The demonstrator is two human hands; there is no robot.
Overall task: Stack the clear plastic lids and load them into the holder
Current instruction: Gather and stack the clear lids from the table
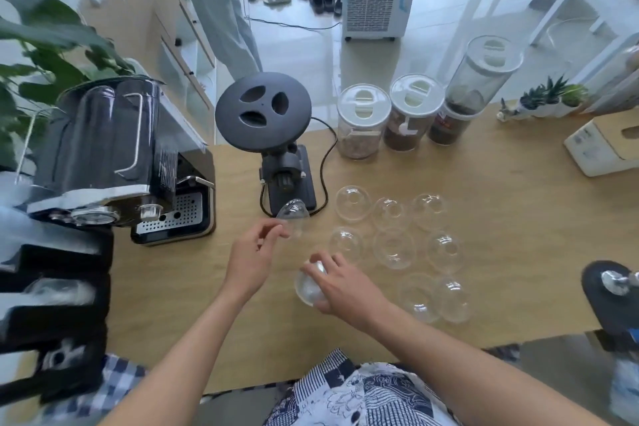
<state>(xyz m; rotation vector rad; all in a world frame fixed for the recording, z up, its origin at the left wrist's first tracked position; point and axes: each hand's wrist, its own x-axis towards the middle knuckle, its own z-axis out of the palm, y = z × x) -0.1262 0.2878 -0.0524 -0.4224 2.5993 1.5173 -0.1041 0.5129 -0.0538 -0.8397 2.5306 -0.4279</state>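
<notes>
Several clear domed plastic lids (394, 247) lie in rows on the wooden table (518, 218), right of centre. My left hand (252, 252) pinches one clear lid (294, 218) by its rim, tilted, just above the table in front of the grinder. My right hand (342, 282) grips another clear lid (309, 282) on its side, near the table surface. A black holder (55, 290) with slots stands at the left edge; something clear sits in one slot.
A black espresso machine (114, 162) and a black grinder (276, 135) with its cord stand at the back left. Three lidded jars (404, 114) and a tissue box (608, 145) line the back. A black tamper stand (612, 290) sits at right. A person stands beyond the table.
</notes>
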